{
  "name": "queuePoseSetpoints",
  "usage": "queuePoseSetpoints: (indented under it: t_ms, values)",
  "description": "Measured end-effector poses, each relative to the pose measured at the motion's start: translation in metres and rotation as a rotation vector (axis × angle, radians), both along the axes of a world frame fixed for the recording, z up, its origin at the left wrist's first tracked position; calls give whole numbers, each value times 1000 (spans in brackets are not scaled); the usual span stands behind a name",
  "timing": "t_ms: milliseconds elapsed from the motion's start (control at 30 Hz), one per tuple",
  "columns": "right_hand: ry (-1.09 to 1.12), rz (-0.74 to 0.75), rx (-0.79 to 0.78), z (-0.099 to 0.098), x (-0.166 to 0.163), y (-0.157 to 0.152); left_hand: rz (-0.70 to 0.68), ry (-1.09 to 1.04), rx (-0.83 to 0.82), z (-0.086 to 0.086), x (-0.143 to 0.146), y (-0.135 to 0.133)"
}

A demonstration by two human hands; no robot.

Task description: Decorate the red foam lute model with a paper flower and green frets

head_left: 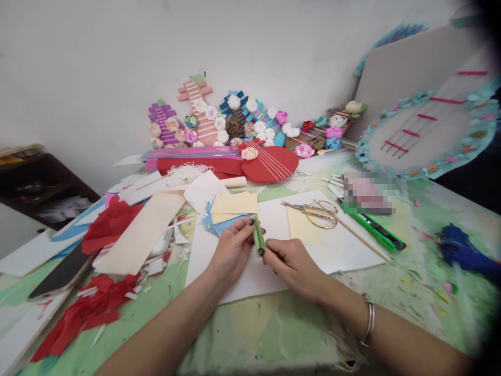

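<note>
A narrow folded strip of green paper (259, 236) is pinched between my two hands above a white sheet (207, 271). My left hand (235, 248) grips its upper end, thumb on the near side. Lower down, my right hand (291, 261) holds the other end between thumb and fingers. Just beyond the hands lie pale yellow paper pieces (235, 203) over blue paper (211, 224). To the right, gold-handled scissors (319, 211) rest partly on another yellow piece (299, 230), blades pointing left.
A wooden stick (364, 239), a green utility knife (378, 232) and a blue glue gun (462, 250) lie at right. Red paper scraps (90, 308) and a cream strip (136, 235) cover the left. Paper-flower-decorated instrument models (199, 115) line the wall.
</note>
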State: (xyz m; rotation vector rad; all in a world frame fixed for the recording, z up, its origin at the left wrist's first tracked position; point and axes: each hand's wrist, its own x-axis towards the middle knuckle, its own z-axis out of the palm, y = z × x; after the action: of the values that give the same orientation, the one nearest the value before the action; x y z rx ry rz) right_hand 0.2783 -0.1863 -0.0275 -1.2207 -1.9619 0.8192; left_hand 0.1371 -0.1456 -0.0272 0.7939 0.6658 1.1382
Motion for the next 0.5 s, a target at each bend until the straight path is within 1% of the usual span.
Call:
queuePoseSetpoints:
  t_ms: [233, 333, 500]
  values:
    - [-48, -10, 7, 0, -1, 1, 15, 71, 14, 0, 1, -1]
    - [-76, -43, 7, -3, 0, 1, 11, 114, 58, 0, 0, -1]
    - [-193, -99, 46, -4, -2, 1, 34, 217, 146, -2, 0, 1]
